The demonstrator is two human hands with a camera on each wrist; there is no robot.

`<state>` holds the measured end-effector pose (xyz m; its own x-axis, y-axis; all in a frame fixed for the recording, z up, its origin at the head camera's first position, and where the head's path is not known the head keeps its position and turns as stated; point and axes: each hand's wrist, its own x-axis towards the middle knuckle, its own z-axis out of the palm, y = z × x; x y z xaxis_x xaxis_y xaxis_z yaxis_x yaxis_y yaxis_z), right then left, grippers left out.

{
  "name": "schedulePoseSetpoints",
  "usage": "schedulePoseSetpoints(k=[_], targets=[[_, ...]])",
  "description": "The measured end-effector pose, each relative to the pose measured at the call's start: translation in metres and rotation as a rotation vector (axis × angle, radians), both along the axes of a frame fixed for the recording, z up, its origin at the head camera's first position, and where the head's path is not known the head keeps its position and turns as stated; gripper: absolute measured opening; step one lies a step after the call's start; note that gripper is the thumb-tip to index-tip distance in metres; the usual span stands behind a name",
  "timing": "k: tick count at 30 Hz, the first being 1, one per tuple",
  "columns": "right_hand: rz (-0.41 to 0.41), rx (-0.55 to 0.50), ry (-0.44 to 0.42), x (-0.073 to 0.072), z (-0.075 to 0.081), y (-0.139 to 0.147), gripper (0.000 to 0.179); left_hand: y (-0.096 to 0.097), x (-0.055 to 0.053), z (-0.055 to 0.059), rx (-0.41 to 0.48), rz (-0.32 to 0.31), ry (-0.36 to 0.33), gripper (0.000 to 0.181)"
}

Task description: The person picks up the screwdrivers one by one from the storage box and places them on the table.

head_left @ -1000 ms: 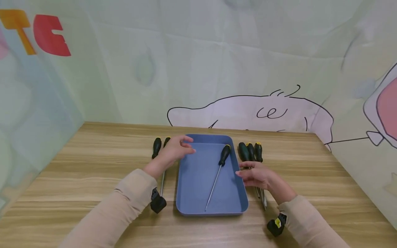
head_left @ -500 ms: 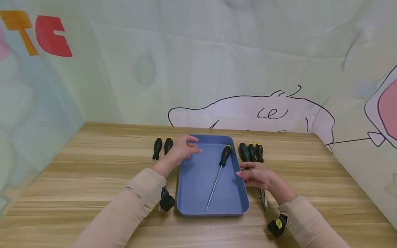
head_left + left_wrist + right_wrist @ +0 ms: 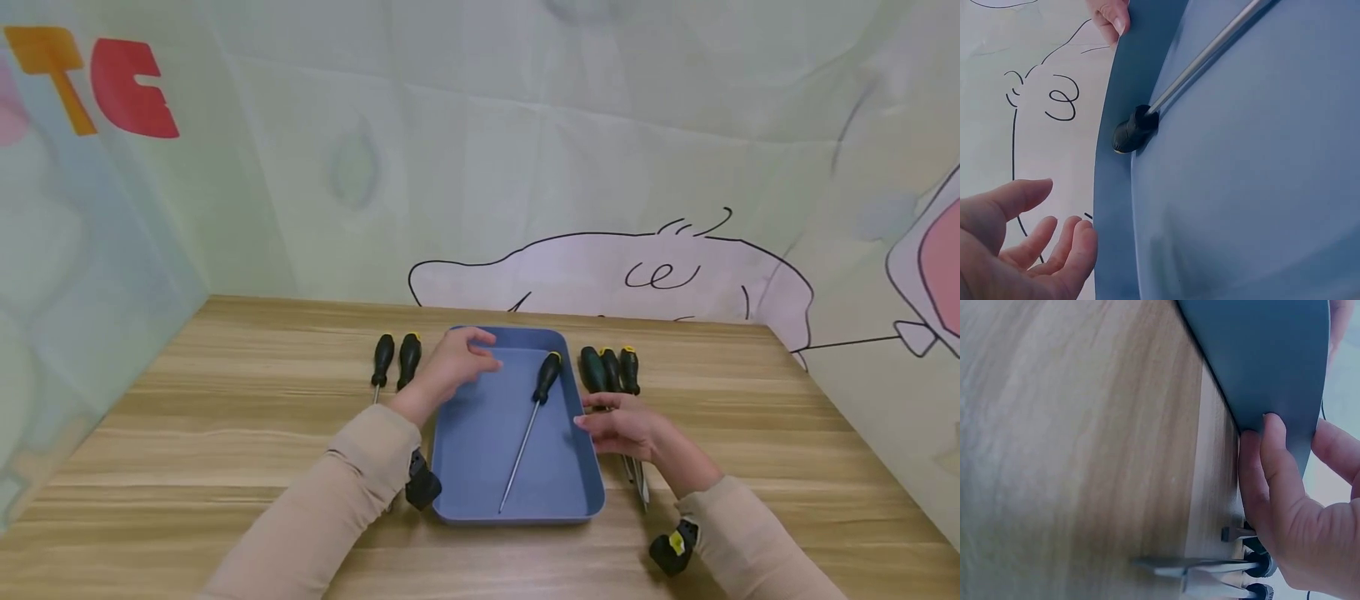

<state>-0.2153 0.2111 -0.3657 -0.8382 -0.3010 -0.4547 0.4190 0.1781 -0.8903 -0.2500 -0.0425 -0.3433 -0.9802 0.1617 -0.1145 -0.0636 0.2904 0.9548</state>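
Note:
A blue rectangular tray (image 3: 480, 450) stands on the wooden table. Inside it, toward the right, lies a screwdriver (image 3: 547, 379) with a black handle and yellow end, its long shaft pointing to the near side. My left hand (image 3: 457, 367) hovers over the tray's far left part, palm facing inward and fingers loosely bent with nothing between them; the left wrist view shows this hand (image 3: 1041, 244) apart from the screwdriver. At the tray's right wall my right hand (image 3: 622, 427) holds the rim, thumb over the edge. In the right wrist view, its fingers (image 3: 1279, 462) press against the outer wall.
Two black-handled screwdrivers (image 3: 383, 360) lie left of the tray, partly covered by the left arm. On the right is a close group of dark-handled screwdrivers (image 3: 629, 371), with shafts partly behind the right hand. A printed cloth backdrop (image 3: 480, 167) rises behind the table.
My left hand has moved right from beside the left screwdrivers to over the tray, uncovering their handles. The right hand keeps its place at the rim; the tray and its screwdriver look unchanged.

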Motion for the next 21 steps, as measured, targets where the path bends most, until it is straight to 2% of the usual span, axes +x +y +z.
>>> schedulePoseSetpoints(k=[11, 21], targets=[[0.009, 0.002, 0.009, 0.000, 0.000, 0.001, 0.061, 0.018, -0.002, -0.001, 0.022, -0.018, 0.002, 0.043], [0.013, 0.016, 0.009, 0.000, 0.000, 0.000, 0.061, 0.031, -0.003, 0.000, 0.044, -0.037, -0.028, 0.044]])
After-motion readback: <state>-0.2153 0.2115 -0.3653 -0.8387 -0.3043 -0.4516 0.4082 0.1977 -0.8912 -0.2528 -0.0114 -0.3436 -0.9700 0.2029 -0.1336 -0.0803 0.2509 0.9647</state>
